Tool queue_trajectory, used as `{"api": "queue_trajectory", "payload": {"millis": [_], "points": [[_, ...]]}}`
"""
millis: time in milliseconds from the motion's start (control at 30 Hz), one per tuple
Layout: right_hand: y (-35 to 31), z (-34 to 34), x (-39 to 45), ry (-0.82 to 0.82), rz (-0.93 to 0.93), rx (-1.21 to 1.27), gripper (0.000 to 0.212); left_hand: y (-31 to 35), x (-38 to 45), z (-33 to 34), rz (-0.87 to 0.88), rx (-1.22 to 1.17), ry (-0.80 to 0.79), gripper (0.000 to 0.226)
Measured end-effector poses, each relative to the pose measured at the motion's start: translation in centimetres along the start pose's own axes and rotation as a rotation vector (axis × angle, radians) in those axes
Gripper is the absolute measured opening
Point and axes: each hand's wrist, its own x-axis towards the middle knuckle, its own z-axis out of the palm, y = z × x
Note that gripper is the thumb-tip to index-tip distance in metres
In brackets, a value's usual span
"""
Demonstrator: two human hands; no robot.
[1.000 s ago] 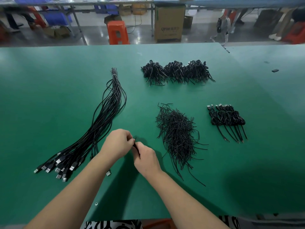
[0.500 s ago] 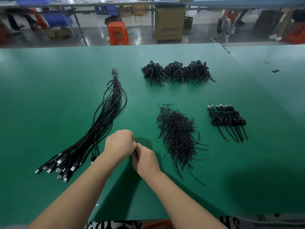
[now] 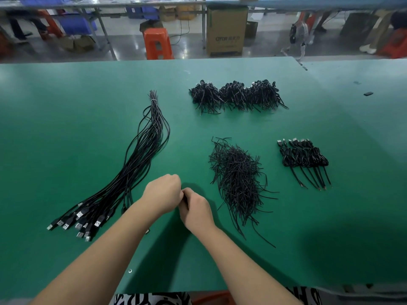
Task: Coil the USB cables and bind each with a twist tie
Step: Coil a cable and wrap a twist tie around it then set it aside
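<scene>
**A:** so what are the hands doing? the left hand [image 3: 162, 193] and right hand [image 3: 196, 209] are knuckle to knuckle over the green surface [image 3: 66, 128], both with fingers curled in.

**B:** yeah, a sliver of something dark shows between them, but I can't tell what they grip.

**A:** and the cables?

**B:** loose USB cables [image 3: 123, 172] fan out just left of the left hand. twist ties [image 3: 236, 177] are heaped right of the right hand, bound coils [image 3: 304, 157] further right.

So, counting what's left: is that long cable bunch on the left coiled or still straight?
Straight: the long cable bunch lies stretched out, tied at its far end.
</scene>
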Motion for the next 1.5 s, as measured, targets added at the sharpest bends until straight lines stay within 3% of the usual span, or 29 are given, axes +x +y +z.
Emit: {"api": "queue_trajectory", "payload": {"millis": [100,167,233,300,533,767,1500], "points": [[0.0,-1.2,0.7,-0.182,0.121,0.232,0.007,-0.2,-0.4,0.4,0.023,-0.012,0.095,0.011],[0.2,-2.2,1.1,-0.253,0.198,0.534,0.015,-0.4,-0.6,0.9,0.083,-0.012,0.201,0.012],[0.4,-3.1,1.4,-0.272,0.292,0.845,0.028,-0.6,-0.9,1.7,0.148,-0.092,0.302,0.017],[0.5,-3.6,1.5,-0.239,0.341,0.971,0.032,-0.6,-1.1,2.2,0.211,-0.229,0.360,0.014],[0.1,-2.9,1.3,-0.149,0.301,0.741,0.027,-0.9,-1.4,3.9,0.225,-0.422,0.381,0.008],[0.1,-3.2,1.3,-0.176,0.294,0.818,0.029,-0.8,-1.6,4.1,0.256,-0.473,0.434,0.003],[0.1,-3.5,0.8,-0.181,0.292,0.800,0.028,-1.5,-2.0,2.7,0.432,-0.177,0.550,0.012]]}}
